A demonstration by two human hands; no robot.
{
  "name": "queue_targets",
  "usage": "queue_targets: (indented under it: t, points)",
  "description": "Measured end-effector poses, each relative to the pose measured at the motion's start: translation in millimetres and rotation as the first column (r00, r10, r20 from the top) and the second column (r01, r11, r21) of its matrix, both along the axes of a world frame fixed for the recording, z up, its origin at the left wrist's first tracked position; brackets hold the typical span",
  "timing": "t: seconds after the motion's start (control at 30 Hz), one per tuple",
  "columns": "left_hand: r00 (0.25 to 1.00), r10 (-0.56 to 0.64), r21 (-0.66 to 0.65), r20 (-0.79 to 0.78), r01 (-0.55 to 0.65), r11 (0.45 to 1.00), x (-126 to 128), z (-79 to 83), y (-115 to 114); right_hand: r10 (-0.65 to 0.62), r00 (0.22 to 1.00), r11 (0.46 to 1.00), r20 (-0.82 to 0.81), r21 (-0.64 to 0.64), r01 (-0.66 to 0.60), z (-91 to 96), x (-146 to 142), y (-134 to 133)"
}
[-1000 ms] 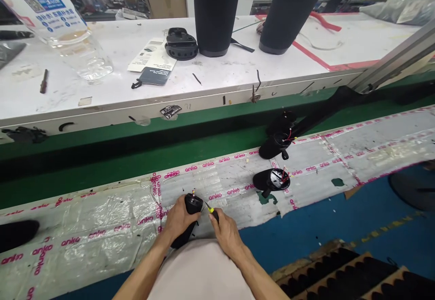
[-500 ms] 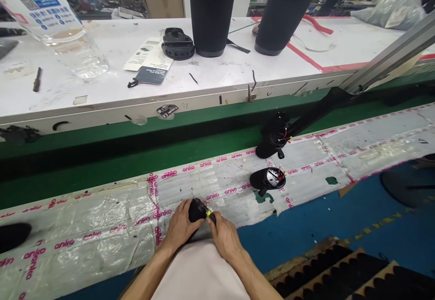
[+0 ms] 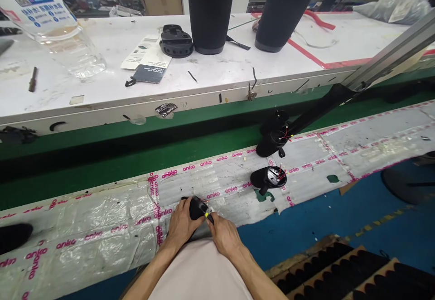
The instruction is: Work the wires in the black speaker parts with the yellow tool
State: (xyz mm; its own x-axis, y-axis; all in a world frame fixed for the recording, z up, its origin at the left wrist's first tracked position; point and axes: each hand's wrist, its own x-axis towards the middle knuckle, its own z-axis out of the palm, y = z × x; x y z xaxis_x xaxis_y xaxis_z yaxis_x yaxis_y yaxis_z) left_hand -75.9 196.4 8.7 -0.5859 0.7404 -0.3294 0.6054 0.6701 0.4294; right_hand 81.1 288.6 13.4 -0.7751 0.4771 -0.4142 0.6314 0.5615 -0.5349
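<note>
A: Remote feed: what do I log on the white bench [image 3: 110, 81]?
B: Clear bottle [image 3: 50, 28], left; I note a grey tag [image 3: 152, 73] overlapping a white card [image 3: 137, 54]; plastic bag [image 3: 396, 4], far right.

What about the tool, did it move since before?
Yes: the tool shifted slightly down the picture, judged against the nearer green patch in the mat.

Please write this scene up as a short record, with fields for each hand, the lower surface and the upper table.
Left hand: grips a black cylinder
Right hand: holds a yellow-and-black tool at the cylinder's end
Lower surface: two more cylinders, red wires at their ends
Upper table: bottle, cards, two tall black tubes
</note>
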Motion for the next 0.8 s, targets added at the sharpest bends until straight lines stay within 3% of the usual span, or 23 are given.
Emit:
queue_targets:
  t: [0.33,0.8]
  points:
    - [1.000,-0.022,-0.036,-0.006,0.022,0.999,-1.3,-2.7,-0.8,0.065,0.995,0.992,0.079,0.106,-0.073,-3.8,-2.1,1.2]
    - [0.997,0.016,-0.045,0.074,-0.012,0.999,-2.0,0.2,0.1,0.094,0.989,0.991,0.111,0.084,-0.104,-4.1,-3.5,5.7]
